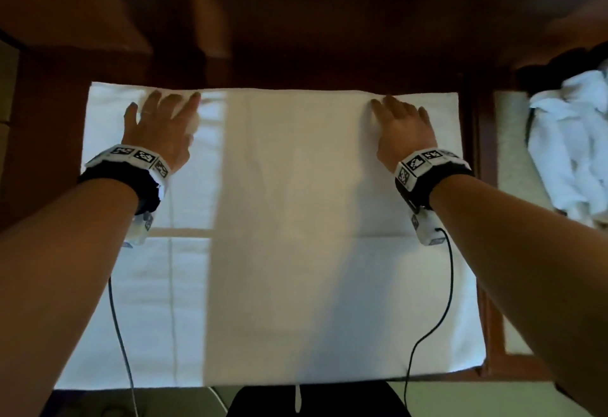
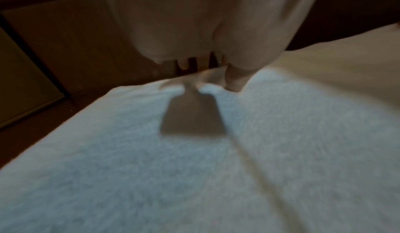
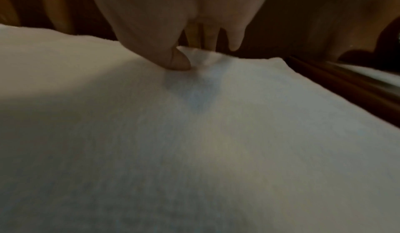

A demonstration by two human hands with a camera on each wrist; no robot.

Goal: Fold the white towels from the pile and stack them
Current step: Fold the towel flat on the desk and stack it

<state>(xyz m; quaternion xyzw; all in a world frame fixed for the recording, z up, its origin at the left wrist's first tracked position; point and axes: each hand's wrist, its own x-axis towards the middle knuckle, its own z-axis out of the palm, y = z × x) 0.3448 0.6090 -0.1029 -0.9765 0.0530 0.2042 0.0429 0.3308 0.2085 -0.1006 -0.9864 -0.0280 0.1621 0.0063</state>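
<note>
One white towel [image 1: 296, 219] lies spread flat on the table, reaching from the near edge to the far edge. My left hand [image 1: 161, 120] is at its far left part; the thumb [image 2: 233, 81] presses on the cloth and the fingers [image 2: 184, 63] reach over the far edge, pinching a small raised fold. At the far right part, my right hand [image 1: 401, 123] does the same: its thumb [image 3: 177, 62] is on top of the towel [image 3: 194, 151] and its fingers go over the edge, which lifts slightly. The fingertips are hidden behind the towel edge.
The pile of crumpled white towels [image 1: 572, 140] lies on a pale surface at the far right. A dark wooden rail [image 1: 477, 186] runs between it and the spread towel. Dark wooden furniture stands behind the far edge. Thin cables hang from both wrists.
</note>
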